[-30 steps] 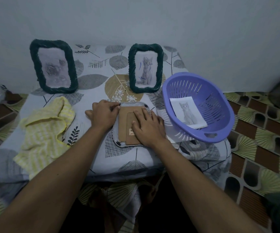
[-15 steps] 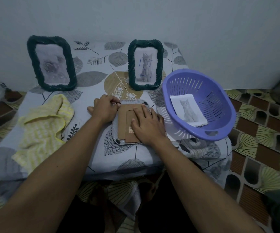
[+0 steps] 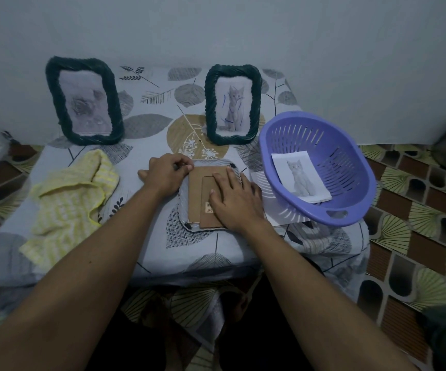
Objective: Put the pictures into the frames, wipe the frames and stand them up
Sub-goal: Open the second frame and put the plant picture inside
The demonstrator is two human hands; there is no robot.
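You can find just one label: a small white sticker (image 3: pixel 209 208) on the brown back board (image 3: pixel 203 188) of the frame (image 3: pixel 183 202) lying face down in the middle of the picture. Your right hand (image 3: pixel 236 202) hides part of it. Its tiny marks are too small to read.

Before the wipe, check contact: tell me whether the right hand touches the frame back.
Touching. The head view shows the right hand lying flat on the frame back, fingers spread over the cardboard with no gap.
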